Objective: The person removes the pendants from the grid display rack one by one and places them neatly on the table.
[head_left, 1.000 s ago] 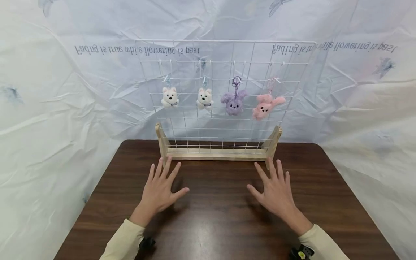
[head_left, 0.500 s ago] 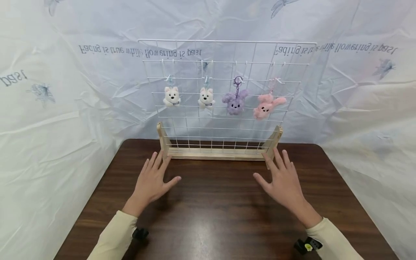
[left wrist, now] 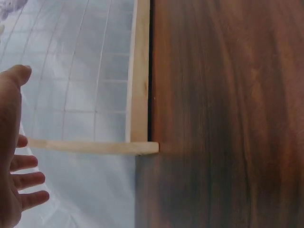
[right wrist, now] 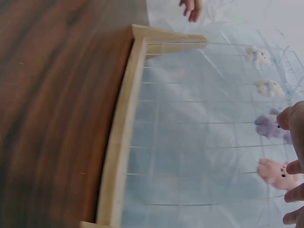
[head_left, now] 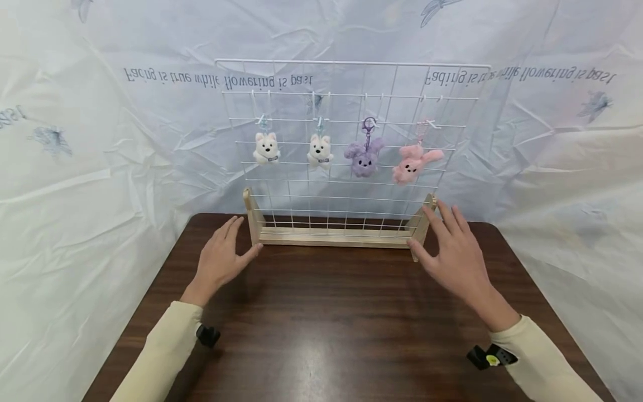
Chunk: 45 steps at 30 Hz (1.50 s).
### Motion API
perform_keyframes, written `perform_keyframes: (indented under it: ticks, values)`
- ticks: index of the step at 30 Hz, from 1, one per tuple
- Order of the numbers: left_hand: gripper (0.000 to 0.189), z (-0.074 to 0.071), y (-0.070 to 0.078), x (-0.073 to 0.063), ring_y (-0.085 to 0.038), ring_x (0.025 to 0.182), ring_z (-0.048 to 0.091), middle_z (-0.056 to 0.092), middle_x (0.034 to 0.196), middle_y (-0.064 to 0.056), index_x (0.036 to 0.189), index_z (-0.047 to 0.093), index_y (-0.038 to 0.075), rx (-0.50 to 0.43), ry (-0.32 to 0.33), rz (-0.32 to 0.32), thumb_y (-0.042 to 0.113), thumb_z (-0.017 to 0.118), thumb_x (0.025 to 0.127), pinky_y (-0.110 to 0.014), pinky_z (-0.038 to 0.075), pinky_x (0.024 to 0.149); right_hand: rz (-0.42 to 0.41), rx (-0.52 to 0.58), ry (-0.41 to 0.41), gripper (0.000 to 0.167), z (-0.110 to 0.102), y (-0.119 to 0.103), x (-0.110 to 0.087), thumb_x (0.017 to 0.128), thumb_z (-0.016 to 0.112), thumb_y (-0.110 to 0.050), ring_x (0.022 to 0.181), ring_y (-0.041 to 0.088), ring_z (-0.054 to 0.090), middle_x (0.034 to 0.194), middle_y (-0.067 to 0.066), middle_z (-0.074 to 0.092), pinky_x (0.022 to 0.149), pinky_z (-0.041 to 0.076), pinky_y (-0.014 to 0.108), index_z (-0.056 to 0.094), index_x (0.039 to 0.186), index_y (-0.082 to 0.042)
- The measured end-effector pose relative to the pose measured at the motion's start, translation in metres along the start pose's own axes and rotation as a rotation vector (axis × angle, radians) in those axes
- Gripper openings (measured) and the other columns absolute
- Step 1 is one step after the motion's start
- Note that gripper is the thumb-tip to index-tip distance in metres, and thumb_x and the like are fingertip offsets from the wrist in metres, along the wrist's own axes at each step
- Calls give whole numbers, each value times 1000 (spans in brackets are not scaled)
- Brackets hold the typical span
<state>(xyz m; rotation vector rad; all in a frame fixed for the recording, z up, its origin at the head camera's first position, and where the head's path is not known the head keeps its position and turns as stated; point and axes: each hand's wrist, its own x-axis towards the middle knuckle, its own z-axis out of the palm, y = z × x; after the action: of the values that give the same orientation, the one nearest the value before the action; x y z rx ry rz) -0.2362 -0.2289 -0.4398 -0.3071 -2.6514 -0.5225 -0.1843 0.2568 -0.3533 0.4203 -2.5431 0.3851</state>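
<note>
A white wire grid rack (head_left: 351, 62) stands upright in a pale wooden base (head_left: 331, 239) at the table's back. From its hooks hang two white dog plush keychains (head_left: 266, 149), a purple plush keychain (head_left: 364, 158) and a pink plush keychain (head_left: 414, 163). My left hand (head_left: 218, 257), fingers and thumb extended, is just left of the base's left upright (head_left: 253, 215). Beside the right upright (head_left: 421, 223), my right hand (head_left: 457, 254) has its fingers spread, and they overlap that upright in the head view. Neither hand holds anything.
The dark brown wooden table (head_left: 321, 312) has rounded back corners. White cloth printed with text (head_left: 218, 79) hangs behind and on both sides. Each wrist carries a small black camera (head_left: 207, 335) by a cream sleeve (head_left: 156, 352).
Both hands have moved apart and forward, from in front of the base to beside its two uprights. The keychains still hang in the same order.
</note>
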Motion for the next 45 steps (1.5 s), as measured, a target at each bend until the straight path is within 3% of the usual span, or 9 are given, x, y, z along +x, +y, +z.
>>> perform_keyframes:
  ticks: [6,10,14,20,22,27,30,39,45]
  values:
    - [90,12,-15,14,-44,137,47,46,153,-24,156,39,2,-109,9,-111,62,64,93,-65,44,102,28,52,79,72,-18,-1,21,94,70,-43,143,47,39,158,22,41,104,37,71,46,155,-11]
    - [91,22,-25,25,-44,134,49,50,149,-25,157,37,4,-179,4,-163,63,63,93,-66,43,101,31,86,112,69,-26,1,37,95,70,-41,138,47,45,156,21,45,103,38,69,48,153,-9]
    - [88,33,-36,33,-44,131,51,53,145,-25,157,38,4,-248,1,-184,58,66,94,-65,41,103,53,154,114,67,-32,3,53,96,68,-41,138,45,46,154,20,48,108,36,65,49,152,-8]
    - [83,48,-50,40,-43,132,51,54,146,-24,155,41,5,-354,-9,-196,54,69,94,-63,42,104,133,291,188,57,-43,6,79,96,70,-36,130,37,57,145,14,59,97,49,60,58,146,-12]
    - [81,53,-53,42,-42,132,52,54,145,-23,155,41,5,-384,-8,-190,52,69,95,-63,42,104,154,316,223,54,-46,7,88,95,71,-36,126,33,61,141,9,63,94,55,47,62,143,-13]
    - [81,61,-53,46,-41,135,50,53,148,-22,156,41,7,-440,-24,-187,54,67,95,-62,41,106,203,350,281,50,-53,10,107,96,71,-39,117,26,67,133,4,69,84,53,16,67,138,-13]
    - [83,65,-50,45,-43,137,48,51,149,-24,157,39,6,-467,-43,-190,55,66,96,-63,40,107,237,373,304,48,-56,10,117,96,70,-41,112,22,68,128,5,71,79,48,11,69,135,-14]
    - [72,75,-44,49,-41,117,64,61,134,-27,152,46,3,-566,-18,-181,45,68,98,-57,54,92,295,435,345,45,-54,13,137,95,69,-42,97,6,64,118,9,74,80,47,15,73,130,-14]
    - [59,77,-44,51,-39,109,68,65,127,-27,147,51,0,-543,21,-170,34,67,101,-56,57,86,282,499,403,38,-48,13,147,93,75,-37,90,3,60,108,6,76,78,45,17,77,121,-11]
